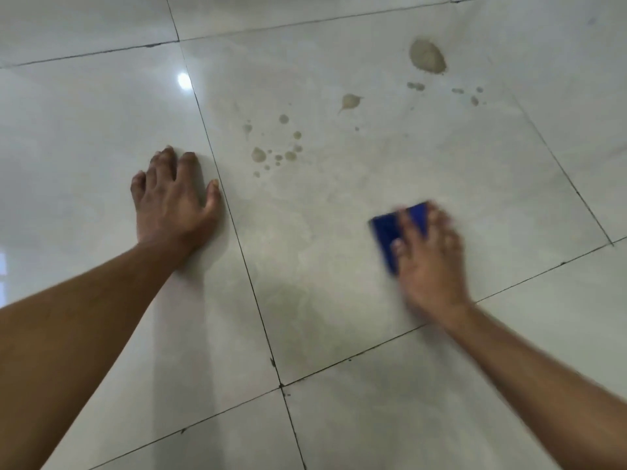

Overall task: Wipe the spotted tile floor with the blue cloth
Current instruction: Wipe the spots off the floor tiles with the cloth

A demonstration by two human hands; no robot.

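Our right hand (429, 262) presses the blue cloth (390, 232) flat on the floor (322, 232), fingers spread; our left hand (173, 201) braces open. We risk smearing the far spots (426, 56).

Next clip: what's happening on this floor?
A person is wiping a pale tile floor. The right hand, motion-blurred, presses a blue cloth onto the tile, while the left hand rests flat on the next tile for support. Brownish spots further out are not yet wiped.
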